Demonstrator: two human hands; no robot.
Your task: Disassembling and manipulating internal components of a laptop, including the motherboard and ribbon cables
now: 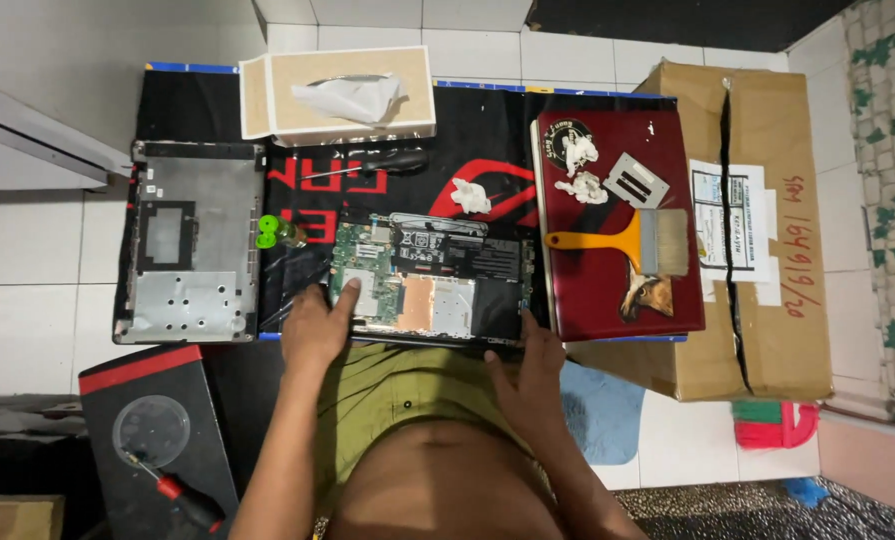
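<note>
An opened laptop base (437,275) lies on a black mat in front of me, its green circuit board and black battery exposed. My left hand (317,322) rests at its near-left corner, with the forefinger pressing on the circuit board. At the near-right corner my right hand (529,372) holds the edge of the base, thumb against the side. A black-handled screwdriver (377,163) lies on the mat beyond the laptop.
A grey bottom cover (189,250) lies to the left, a small green bottle (275,232) beside it. A tissue box (339,92) stands at the back. To the right, a red laptop lid (617,225) carries a yellow-handled brush (632,242), on a cardboard box (767,300). A red-handled screwdriver (182,497) lies near left.
</note>
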